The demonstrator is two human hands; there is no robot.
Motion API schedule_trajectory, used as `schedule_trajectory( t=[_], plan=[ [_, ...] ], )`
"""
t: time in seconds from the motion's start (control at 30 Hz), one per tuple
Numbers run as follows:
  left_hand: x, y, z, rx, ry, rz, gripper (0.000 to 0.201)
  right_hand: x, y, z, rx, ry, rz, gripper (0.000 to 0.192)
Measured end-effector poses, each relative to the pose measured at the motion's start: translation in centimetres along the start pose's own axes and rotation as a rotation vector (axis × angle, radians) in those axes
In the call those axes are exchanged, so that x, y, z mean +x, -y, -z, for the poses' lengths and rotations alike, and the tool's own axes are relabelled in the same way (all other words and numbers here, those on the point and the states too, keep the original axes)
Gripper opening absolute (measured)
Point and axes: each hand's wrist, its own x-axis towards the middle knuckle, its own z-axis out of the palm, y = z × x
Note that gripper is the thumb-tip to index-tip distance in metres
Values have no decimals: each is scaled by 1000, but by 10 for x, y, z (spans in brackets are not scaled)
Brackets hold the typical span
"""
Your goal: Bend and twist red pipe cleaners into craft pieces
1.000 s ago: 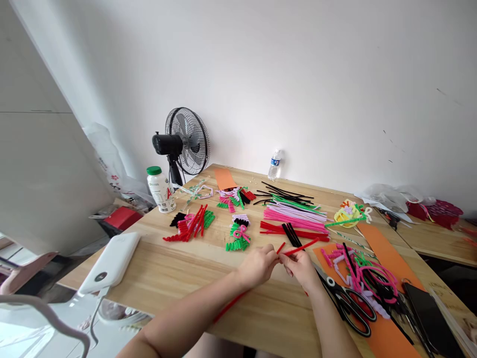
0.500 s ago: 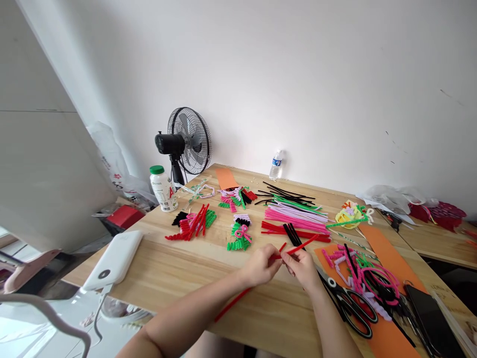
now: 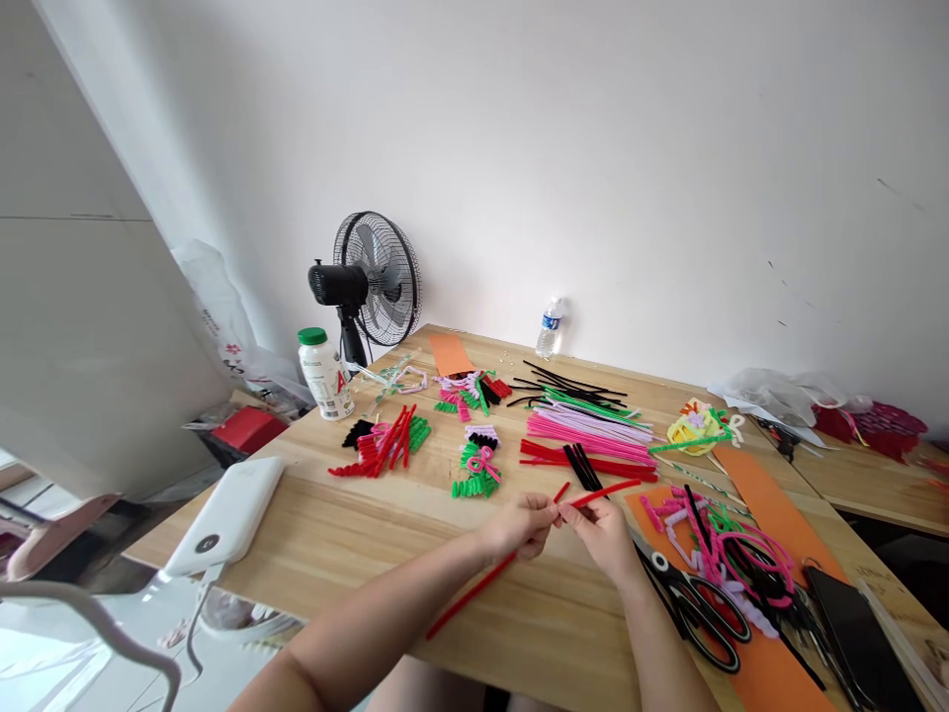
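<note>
My left hand [image 3: 523, 526] pinches red pipe cleaner [image 3: 471, 599], whose long tail runs down toward the table's near edge. A short red tip pokes up between the hands. My right hand [image 3: 599, 534] meets the left at the fingertips, closed on a red length [image 3: 612, 489] pointing right. Whether these red parts are one piece or two is hidden by the fingers. Beyond the hands lie bundles of red pipe cleaners [image 3: 553, 453], pink pipe cleaners [image 3: 585, 437] and black pipe cleaners [image 3: 582, 465]. A coiled green, black and lilac piece with a pink bow [image 3: 480, 463] sits ahead of my left hand.
Scissors [image 3: 701, 608], orange paper [image 3: 778, 504], a pile of pipe-cleaner scraps [image 3: 731, 544] and a phone [image 3: 856, 633] lie at right. A power bank [image 3: 229, 514], a green-capped bottle [image 3: 324, 376] and a fan [image 3: 378, 282] stand left. A water bottle [image 3: 549, 328] stands by the wall.
The red length in my right hand has tipped lower toward the right. My left hand's fingers have shifted slightly, still pinching at the meeting point.
</note>
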Motion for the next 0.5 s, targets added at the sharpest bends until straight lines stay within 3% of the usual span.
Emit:
schedule_trajectory(
  t=[0.1, 0.17, 0.23, 0.33, 0.43, 0.5],
  plan=[
    [-1, 8, -5, 461, -299, -289, 20, 2, -9, -3, 76, -33, -169, 34],
    [-1, 14, -8, 676, -351, -387, 17, 3, -14, -3, 128, -9, -248, 36],
    [-1, 16, -9, 683, -321, -381, 20, 3, -14, -2, 139, 34, -266, 36],
    [-1, 10, -4, 295, -179, -207, 25, 1, -5, 3, 78, 91, -181, 30],
    [-2, 1, 5, -237, 191, 81, 27, -2, 8, 6, 21, 124, -8, 22],
    [-1, -1, 7, -434, 344, 141, 28, -3, 11, 7, 20, 109, 56, 21]
  ],
)
